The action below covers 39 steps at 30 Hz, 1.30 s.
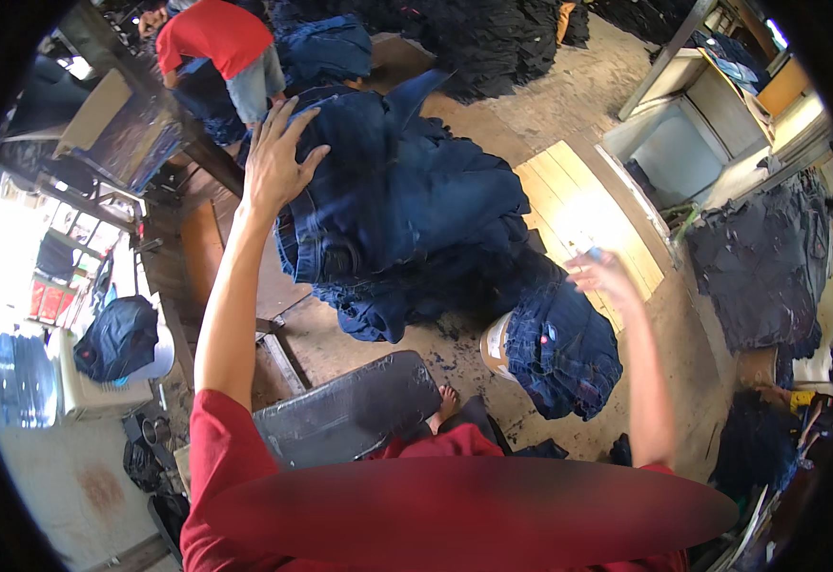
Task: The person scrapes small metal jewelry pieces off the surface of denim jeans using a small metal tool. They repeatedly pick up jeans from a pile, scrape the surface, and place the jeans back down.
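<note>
A tall heap of dark blue jeans (416, 191) stands before me, with a waistband showing at its left side. My left hand (278, 157) is raised at the heap's upper left edge, fingers spread and holding nothing. Whether it touches the denim I cannot tell. Off to the right, my right hand (607, 278) is lifted and somewhat blurred, its fingers drawn together around a small bluish thing too smeared to name. Below that hand, more dark blue jeans (569, 348) lie draped over a pale round container (497, 345).
A black padded bench (350, 405) stands close in front of me. Another person in a red shirt (216, 38) bends over denim at the far left. Dark garments (493, 48) are heaped at the back. A wooden cabinet (683, 133) and hanging dark cloth (760, 257) line the right.
</note>
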Motion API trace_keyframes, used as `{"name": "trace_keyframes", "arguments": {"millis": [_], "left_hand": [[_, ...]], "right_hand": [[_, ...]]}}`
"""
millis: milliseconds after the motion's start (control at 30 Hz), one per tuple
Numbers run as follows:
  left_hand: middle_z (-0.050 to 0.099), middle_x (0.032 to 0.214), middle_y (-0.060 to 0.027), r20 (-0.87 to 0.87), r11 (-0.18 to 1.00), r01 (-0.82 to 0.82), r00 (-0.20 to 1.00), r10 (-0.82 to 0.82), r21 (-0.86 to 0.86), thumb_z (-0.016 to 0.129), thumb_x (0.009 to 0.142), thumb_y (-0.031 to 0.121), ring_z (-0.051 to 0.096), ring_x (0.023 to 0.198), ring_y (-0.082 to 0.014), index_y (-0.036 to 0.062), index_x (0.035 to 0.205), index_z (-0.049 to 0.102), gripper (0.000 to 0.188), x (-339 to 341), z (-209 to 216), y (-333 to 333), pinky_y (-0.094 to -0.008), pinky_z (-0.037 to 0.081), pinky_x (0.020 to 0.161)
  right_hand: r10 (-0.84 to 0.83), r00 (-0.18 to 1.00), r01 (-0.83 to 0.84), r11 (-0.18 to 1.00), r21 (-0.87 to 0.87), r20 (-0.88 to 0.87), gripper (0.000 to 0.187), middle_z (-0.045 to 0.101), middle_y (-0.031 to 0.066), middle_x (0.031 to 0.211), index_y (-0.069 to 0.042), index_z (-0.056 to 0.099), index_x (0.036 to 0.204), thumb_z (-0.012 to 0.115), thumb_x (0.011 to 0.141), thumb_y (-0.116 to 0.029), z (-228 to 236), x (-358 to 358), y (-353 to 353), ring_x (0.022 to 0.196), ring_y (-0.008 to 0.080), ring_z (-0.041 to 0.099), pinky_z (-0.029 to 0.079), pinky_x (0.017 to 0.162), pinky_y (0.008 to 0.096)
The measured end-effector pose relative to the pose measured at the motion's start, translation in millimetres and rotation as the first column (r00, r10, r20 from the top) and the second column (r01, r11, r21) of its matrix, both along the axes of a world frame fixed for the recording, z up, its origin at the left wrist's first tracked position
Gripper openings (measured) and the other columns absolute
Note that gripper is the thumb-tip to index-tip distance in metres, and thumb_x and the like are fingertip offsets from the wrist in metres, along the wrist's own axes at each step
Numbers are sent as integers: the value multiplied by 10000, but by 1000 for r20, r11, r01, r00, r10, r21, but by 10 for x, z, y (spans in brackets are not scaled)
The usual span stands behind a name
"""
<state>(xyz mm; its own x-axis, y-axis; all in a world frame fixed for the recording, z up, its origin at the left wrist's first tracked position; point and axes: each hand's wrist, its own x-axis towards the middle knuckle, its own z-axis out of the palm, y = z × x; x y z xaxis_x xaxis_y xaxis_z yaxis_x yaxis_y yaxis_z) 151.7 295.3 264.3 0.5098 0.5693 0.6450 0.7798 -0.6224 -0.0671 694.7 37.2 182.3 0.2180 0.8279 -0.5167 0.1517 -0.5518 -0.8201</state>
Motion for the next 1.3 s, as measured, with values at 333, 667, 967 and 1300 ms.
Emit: {"name": "trace_keyframes", "arguments": {"millis": [333,667,967,1300], "left_hand": [[518,1623,-223,-245,918,-396,887,392,31,710,965,609,502,1486,-404,145,1552,599,756,-437,-2147,840,-530,405,1207],[472,1669,-193,-381,922,-377,842,382,90,636,1000,673,469,1520,-392,258,1660,460,800,-748,-2145,1134,-538,365,1240],[695,1392,-224,356,974,130,933,-56,-186,762,1033,263,657,1300,-352,45,1403,691,435,590,-743,-589,-461,546,1072],[809,1155,-156,380,68,378,925,11,-923,817,970,146,777,1056,-227,24,1233,776,293,2460,-1082,-3931,-358,599,951]], "right_hand": [[-299,954,271,895,-354,-26,338,775,24,913,-37,705,1059,774,1030,-367,-1512,-521,-2134,802,114,733,566,652,252],[609,229,-39,785,-618,759,643,507,148,1563,-74,492,1343,829,799,-129,-2616,412,-2225,1489,338,488,273,1232,755],[135,398,70,982,-176,907,363,658,188,1099,-42,528,1202,710,974,-259,-2394,474,-2514,1020,417,714,586,856,517],[-525,801,403,828,390,287,155,663,251,779,-68,634,1208,625,1054,-81,-1002,-1299,-2935,671,366,718,482,581,450]]}}
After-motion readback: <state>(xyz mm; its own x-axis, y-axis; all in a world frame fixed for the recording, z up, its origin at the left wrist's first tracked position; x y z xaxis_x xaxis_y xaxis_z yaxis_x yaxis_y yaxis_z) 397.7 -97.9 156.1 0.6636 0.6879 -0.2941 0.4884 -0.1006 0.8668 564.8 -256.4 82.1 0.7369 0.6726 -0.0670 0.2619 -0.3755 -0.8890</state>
